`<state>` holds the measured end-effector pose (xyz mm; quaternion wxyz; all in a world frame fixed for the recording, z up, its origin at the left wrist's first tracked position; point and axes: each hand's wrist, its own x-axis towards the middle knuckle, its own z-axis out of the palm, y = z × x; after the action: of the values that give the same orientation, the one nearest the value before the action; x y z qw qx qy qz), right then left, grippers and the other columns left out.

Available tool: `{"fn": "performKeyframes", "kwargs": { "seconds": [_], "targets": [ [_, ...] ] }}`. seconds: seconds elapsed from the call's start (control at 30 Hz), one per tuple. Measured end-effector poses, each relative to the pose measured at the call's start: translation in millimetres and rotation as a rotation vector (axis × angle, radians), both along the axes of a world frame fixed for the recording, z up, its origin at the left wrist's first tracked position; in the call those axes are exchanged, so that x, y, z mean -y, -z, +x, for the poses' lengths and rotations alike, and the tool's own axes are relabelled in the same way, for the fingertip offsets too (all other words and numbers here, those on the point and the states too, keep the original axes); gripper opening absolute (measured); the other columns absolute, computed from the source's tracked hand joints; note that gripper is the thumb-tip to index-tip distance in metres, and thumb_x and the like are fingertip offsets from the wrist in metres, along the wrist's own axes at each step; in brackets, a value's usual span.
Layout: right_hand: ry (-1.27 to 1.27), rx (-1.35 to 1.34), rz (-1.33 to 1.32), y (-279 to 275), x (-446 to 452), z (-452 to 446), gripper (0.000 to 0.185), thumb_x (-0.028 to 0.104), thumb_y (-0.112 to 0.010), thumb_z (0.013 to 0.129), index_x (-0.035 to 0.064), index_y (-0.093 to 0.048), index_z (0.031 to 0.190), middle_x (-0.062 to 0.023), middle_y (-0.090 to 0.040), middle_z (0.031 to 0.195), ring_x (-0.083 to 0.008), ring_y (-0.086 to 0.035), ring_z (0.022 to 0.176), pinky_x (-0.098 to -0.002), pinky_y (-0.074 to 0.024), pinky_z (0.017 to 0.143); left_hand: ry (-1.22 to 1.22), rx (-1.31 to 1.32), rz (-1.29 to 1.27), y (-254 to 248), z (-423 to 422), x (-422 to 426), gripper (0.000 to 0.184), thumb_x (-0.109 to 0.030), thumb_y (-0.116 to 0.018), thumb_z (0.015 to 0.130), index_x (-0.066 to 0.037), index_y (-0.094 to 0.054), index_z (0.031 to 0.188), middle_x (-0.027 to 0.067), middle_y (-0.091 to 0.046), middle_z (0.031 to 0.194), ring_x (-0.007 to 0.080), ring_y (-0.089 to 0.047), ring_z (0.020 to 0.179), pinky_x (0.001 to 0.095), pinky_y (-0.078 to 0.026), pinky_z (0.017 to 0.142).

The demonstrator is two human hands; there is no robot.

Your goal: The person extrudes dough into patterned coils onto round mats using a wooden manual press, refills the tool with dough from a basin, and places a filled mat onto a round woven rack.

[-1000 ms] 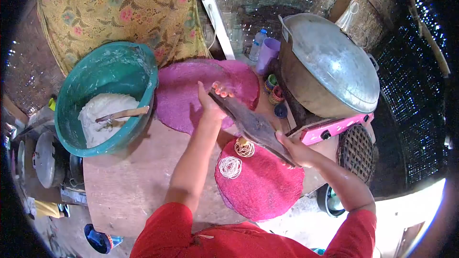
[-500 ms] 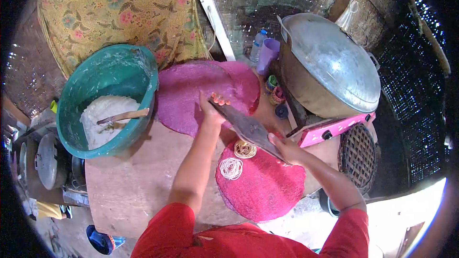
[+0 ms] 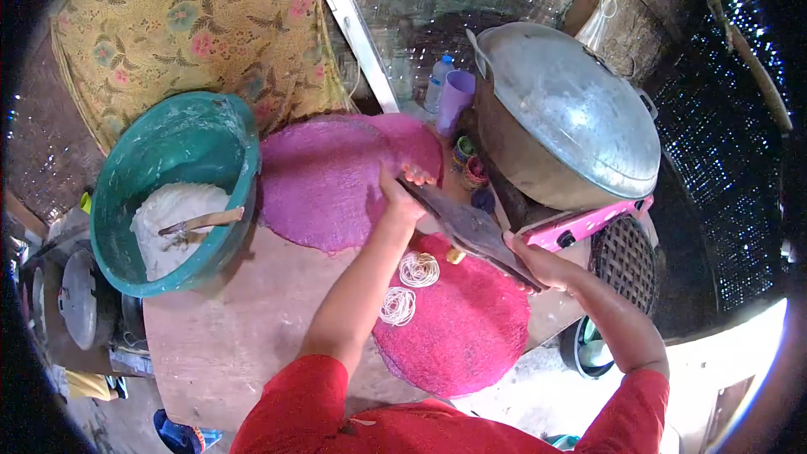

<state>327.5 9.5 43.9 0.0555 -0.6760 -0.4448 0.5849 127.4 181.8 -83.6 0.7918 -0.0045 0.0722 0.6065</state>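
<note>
My left hand [image 3: 402, 193] grips the upper-left end of a dark wooden noodle press [image 3: 465, 225], its fingers wrapped round the edge. On the lower-right end, my right hand [image 3: 540, 264] is closed too. The press slants above a round pink mat [image 3: 458, 340]. Two coils of thin pale noodles lie on that mat: an upper coil [image 3: 419, 270] and a whiter lower coil [image 3: 398, 306]. A small yellowish piece [image 3: 455, 255] shows just under the press; whether it belongs to the press I cannot tell.
Left stands a green basin [image 3: 113, 227] with white dough [image 3: 172, 210] and a wooden stick [image 3: 206, 220]. More pink mats [image 3: 324, 181] lie behind. At right a big lidded pot [image 3: 572, 109] sits on a pink stove [image 3: 593, 223], near a purple cup [image 3: 455, 101] and a bottle [image 3: 437, 82].
Both hands have moved the press slightly right and down in view, away from the upper noodle coil, which now shows fully. The whole view has shifted a little.
</note>
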Motion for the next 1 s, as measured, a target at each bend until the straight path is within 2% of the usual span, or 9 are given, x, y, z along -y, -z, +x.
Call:
{"fn": "performKeyframes", "kwargs": {
  "seconds": [0.03, 0.1, 0.17, 0.27, 0.37, 0.43, 0.63, 0.7, 1.0],
  "targets": [
    [-0.013, 0.043, -0.006, -0.1, 2.0, 2.3, 0.068, 0.07, -0.025, 0.088, 0.0085, -0.056, 0.088, -0.0009, -0.05, 0.059, -0.0119, -0.047, 0.047, -0.026, -0.0375, 0.042, 0.006, 0.005, 0.005, 8.5, 7.4, -0.7, 0.051, -0.06, -0.033, 0.087, -0.02, -0.044, 0.058, -0.006, -0.041, 0.047, 0.0126, -0.041, 0.044, 0.0305, -0.038, 0.053],
    [-0.002, 0.103, 0.018, 19.7, -4.1, 17.2, 0.075, 0.072, -0.026, 0.086, 0.0035, -0.057, 0.077, -0.0043, -0.049, 0.055, -0.0162, -0.049, 0.045, -0.0299, -0.0387, 0.042, 0.08, 0.146, -0.006, 20.5, 19.1, -0.2, 0.051, -0.061, -0.033, 0.087, -0.02, -0.045, 0.059, -0.0055, -0.041, 0.047, 0.0134, -0.041, 0.043, 0.0311, -0.038, 0.051],
    [-0.069, 0.232, 0.154, 25.2, -8.4, 16.5, 0.078, 0.072, -0.026, 0.086, 0.0002, -0.057, 0.085, -0.0074, -0.05, 0.056, -0.0189, -0.052, 0.048, -0.0326, -0.0424, 0.045, 0.07, 0.129, -0.009, 23.1, 19.5, -12.3, 0.052, -0.062, -0.029, 0.087, -0.019, -0.044, 0.06, -0.0053, -0.04, 0.048, 0.0136, -0.041, 0.043, 0.0314, -0.038, 0.05],
    [-0.038, 0.21, 0.374, 70.8, -10.6, 26.3, 0.082, 0.072, -0.026, 0.086, -0.004, -0.057, 0.082, -0.0102, -0.051, 0.057, -0.0218, -0.054, 0.05, -0.0353, -0.0454, 0.049, 0.032, 0.003, 0.029, -7.6, 6.2, -16.6, 0.054, -0.059, -0.024, 0.089, -0.018, -0.041, 0.059, -0.0048, -0.038, 0.047, 0.0133, -0.041, 0.043, 0.0321, -0.037, 0.05],
    [-0.009, 0.16, 0.313, 15.5, 4.7, 7.7, 0.086, 0.075, -0.026, 0.084, -0.0045, -0.057, 0.075, -0.0098, -0.051, 0.056, -0.022, -0.054, 0.05, -0.0354, -0.0447, 0.049, 0.075, 0.044, 0.023, -19.5, 0.4, -6.6, 0.052, -0.057, -0.025, 0.09, -0.018, -0.041, 0.06, -0.0048, -0.036, 0.047, 0.0131, -0.04, 0.042, 0.032, -0.037, 0.05],
    [-0.009, 0.201, 0.09, -4.3, 12.2, 6.2, 0.087, 0.077, -0.026, 0.082, -0.0041, -0.057, 0.075, -0.0095, -0.051, 0.056, -0.0211, -0.054, 0.049, -0.0351, -0.044, 0.047, 0.08, 0.06, -0.03, -21.3, 6.9, 5.1, 0.051, -0.057, -0.026, 0.089, -0.018, -0.041, 0.059, -0.005, -0.036, 0.047, 0.0131, -0.039, 0.042, 0.0319, -0.036, 0.05],
    [0.009, 0.351, 0.182, 6.7, 4.9, 23.8, 0.086, 0.075, -0.027, 0.083, -0.0048, -0.059, 0.08, -0.0153, -0.056, 0.061, -0.0248, -0.059, 0.055, -0.038, -0.0462, 0.051, 0.082, 0.095, -0.052, -17.9, 26.6, -7.6, 0.049, -0.054, -0.027, 0.089, -0.019, -0.04, 0.058, -0.0054, -0.035, 0.046, 0.0134, -0.037, 0.041, 0.032, -0.034, 0.048],
    [-0.044, 0.349, 0.434, 12.7, 1.5, 14.2, 0.085, 0.071, -0.025, 0.087, -0.0079, -0.058, 0.081, -0.0199, -0.058, 0.066, -0.0299, -0.061, 0.064, -0.0414, -0.0471, 0.06, 0.085, 0.071, -0.007, -21.7, 17.9, -14.8, 0.048, -0.054, -0.028, 0.089, -0.019, -0.039, 0.058, -0.0054, -0.035, 0.047, 0.0133, -0.038, 0.04, 0.032, -0.034, 0.048],
    [-0.027, 0.371, 0.19, 11.3, 22.4, 20.0, 0.083, 0.068, -0.025, 0.088, -0.0064, -0.06, 0.079, -0.0251, -0.06, 0.072, -0.0362, -0.063, 0.078, -0.0429, -0.0464, 0.073, 0.099, 0.029, -0.05, -8.3, 15.6, 9.2, 0.047, -0.054, -0.029, 0.087, -0.019, -0.037, 0.058, -0.0044, -0.032, 0.044, 0.0139, -0.035, 0.039, 0.033, -0.033, 0.049]
  ]
}}
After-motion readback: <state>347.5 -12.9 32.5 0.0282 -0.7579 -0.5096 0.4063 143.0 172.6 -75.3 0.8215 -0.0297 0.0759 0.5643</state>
